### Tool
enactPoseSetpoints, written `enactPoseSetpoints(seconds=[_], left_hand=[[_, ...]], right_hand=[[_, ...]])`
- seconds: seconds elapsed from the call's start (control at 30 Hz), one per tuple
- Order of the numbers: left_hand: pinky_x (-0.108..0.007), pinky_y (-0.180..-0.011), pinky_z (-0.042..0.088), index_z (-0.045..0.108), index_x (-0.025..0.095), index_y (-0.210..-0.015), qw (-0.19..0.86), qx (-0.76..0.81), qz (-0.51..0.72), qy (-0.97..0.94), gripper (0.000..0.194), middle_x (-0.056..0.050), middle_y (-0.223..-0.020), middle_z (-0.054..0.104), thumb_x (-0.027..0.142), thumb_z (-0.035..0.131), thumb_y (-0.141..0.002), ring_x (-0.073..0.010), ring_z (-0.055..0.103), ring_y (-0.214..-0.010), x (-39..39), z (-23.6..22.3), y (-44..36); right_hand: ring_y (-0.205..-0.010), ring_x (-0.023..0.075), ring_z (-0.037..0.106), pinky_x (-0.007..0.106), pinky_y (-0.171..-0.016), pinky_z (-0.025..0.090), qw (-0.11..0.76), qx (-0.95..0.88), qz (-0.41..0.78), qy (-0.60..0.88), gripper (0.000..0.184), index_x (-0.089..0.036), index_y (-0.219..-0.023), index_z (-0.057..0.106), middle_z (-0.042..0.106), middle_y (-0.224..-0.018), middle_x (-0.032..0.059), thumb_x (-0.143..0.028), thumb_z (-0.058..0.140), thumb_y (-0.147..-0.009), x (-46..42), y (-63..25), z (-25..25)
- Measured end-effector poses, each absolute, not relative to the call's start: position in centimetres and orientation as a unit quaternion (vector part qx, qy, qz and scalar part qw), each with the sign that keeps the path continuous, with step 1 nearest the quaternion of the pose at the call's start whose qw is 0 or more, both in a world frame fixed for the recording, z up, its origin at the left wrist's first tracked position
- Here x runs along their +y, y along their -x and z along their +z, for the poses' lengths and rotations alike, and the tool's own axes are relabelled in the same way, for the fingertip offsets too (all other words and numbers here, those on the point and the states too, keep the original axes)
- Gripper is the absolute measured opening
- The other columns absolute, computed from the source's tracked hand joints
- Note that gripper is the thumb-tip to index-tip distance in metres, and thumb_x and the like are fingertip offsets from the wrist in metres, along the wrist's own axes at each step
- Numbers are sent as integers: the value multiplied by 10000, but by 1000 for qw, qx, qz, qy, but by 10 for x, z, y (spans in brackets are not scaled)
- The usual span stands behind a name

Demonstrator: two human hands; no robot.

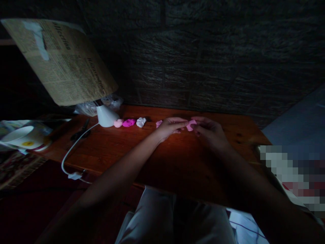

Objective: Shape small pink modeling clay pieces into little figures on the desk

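A small light pink piece (191, 125) is pinched between my two hands above the wooden table. It looks like soft clay or crumpled paper; I cannot tell which. My left hand (170, 128) reaches in from the left, with thumb and fingertips closed at the piece's left edge. On the other side, my right hand (210, 131) grips it between thumb and fingers. Partly hidden behind my left hand lies another pink lump (159, 123). Further left, a white lump (141, 122), a bright magenta lump (129, 123) and a peach lump (118, 123) sit in a row.
A lamp with a newsprint shade (61, 64) and white base (105, 117) stands at the left, its white cord (66, 156) hanging over the edge. Dark scissors (80, 132) and a white cup (24, 139) are beside it. A dark brick-patterned wall (177, 61) rises behind the table (175, 162).
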State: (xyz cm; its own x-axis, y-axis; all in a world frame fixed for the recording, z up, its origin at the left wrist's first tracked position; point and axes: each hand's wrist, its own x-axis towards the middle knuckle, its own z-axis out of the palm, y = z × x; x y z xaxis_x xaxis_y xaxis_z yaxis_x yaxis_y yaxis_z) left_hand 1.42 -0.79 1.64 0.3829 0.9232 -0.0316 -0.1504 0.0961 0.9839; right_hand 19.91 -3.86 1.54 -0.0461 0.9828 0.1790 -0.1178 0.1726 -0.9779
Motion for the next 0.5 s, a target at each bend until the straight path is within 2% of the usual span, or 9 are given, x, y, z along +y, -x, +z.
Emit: enactPoseSetpoints(seconds=[0.23, 0.5], left_hand=[[-199, -648, 435, 813, 171, -884, 645, 371, 419, -521, 147, -27, -817, 720, 240, 832, -756, -69, 569, -705, -9, 17, -15], [-209, -638, 431, 820, 181, -883, 622, 385, 419, -538, 159, -34, -807, 717, 257, 832, -744, -92, 581, -737, -8, 16, -15]], right_hand=[[-622, 141, 610, 290, -551, 462, 556, -539, 480, 413, 476, -210, -1037, 713, 756, -804, 21, -391, 899, -638, -38, -200, 14], [-753, 193, 708, 359, -701, 570, 545, -560, 462, 420, 396, -227, -970, 704, 779, -852, 40, -407, 901, -677, -38, -201, 13]])
